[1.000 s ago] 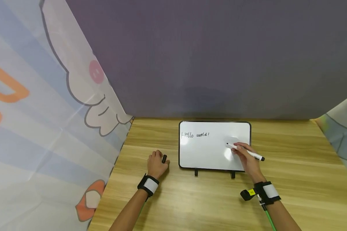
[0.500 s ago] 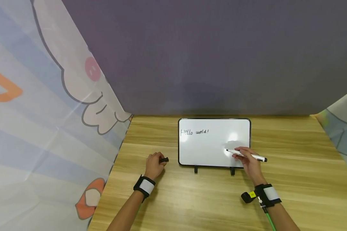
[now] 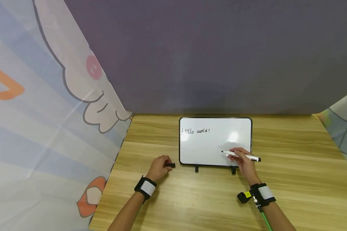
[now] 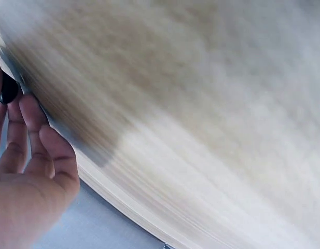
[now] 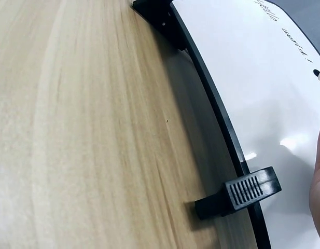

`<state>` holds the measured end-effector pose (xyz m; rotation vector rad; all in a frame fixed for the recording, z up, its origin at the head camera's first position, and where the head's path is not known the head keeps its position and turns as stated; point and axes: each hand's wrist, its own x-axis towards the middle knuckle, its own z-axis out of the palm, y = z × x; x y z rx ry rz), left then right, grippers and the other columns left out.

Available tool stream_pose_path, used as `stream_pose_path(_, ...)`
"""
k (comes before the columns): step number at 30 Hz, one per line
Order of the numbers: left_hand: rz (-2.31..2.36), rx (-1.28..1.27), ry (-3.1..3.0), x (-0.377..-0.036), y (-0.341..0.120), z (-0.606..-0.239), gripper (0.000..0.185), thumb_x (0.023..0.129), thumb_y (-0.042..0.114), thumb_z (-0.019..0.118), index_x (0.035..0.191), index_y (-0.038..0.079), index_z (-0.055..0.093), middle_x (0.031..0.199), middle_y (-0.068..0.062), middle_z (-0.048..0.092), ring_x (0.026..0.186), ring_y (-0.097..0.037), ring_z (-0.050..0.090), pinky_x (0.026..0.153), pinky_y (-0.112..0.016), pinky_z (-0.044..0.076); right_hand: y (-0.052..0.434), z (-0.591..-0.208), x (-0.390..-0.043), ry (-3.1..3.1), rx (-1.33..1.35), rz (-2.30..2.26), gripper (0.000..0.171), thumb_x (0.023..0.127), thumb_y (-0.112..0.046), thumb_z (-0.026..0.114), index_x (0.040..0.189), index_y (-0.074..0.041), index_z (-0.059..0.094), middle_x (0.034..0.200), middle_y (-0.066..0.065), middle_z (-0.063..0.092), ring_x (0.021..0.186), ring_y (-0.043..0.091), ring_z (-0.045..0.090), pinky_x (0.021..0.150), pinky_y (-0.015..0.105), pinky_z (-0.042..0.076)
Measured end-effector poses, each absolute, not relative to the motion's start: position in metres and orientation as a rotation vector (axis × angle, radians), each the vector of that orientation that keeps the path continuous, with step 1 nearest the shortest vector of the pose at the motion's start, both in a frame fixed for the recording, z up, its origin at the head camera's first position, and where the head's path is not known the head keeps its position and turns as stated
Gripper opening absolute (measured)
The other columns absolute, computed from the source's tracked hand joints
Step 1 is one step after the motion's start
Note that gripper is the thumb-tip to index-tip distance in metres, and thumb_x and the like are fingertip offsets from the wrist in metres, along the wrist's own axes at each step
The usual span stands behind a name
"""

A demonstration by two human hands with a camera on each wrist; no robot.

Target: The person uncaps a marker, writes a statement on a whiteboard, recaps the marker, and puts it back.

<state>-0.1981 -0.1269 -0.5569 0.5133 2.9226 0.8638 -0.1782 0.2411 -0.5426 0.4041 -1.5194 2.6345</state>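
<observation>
A white marker (image 3: 253,158) with a bare black tip is pinched in my right hand (image 3: 245,166), its tip over the lower middle of the whiteboard (image 3: 200,149). Handwriting (image 3: 195,131) on the board's upper left reads "Hello world!". To the left of the board, my left hand (image 3: 157,168) pinches a black marker cap (image 3: 170,165) above the table. The left wrist view shows this black cap (image 4: 8,89) between thumb and fingers. In the right wrist view, the marker's tip (image 5: 316,73) appears at the right edge, and most of that hand is cut off.
Two black feet (image 3: 233,170) support the board along its lower edge, one of them seen close as a ribbed clip (image 5: 251,189). A wooden table (image 3: 191,202) lies beneath. A grey panel (image 3: 205,57) rises behind, with a printed cloth (image 3: 55,154) on the left.
My left hand has moved right towards the board, and the cap has turned from pointing away to pointing right. My right hand has brought the marker down and left. The writing looks the same.
</observation>
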Motion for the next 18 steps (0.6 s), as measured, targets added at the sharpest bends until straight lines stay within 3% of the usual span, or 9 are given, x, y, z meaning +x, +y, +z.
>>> stream_pose_path(8,0.921,0.637,2.759,-0.192,-0.12,-0.552,0.016,0.074,0.013,0.076,0.08,0.017,0.062,0.077,0.006,0.058,0.071,-0.006,0.051,0.066,-0.022,0.043,0.238,-0.545,-0.178,-1.525,0.383,2.633,0.031,0.098,0.002,0.033,0.096,0.001,0.064,0.089,0.006,0.07,0.074,0.013,0.068,0.064,0.02,0.052)
stream_pose_path(18,0.976,0.722,2.659,-0.19,-0.105,-0.541,0.018,0.073,0.012,0.076,0.081,0.02,0.062,0.076,0.009,0.056,0.068,-0.005,0.048,0.061,-0.018,0.04,0.229,-0.547,-0.18,-1.558,0.321,2.595,0.028,0.097,0.0,0.038,0.093,0.002,0.066,0.08,0.007,0.07,0.069,0.014,0.066,0.06,0.022,0.05)
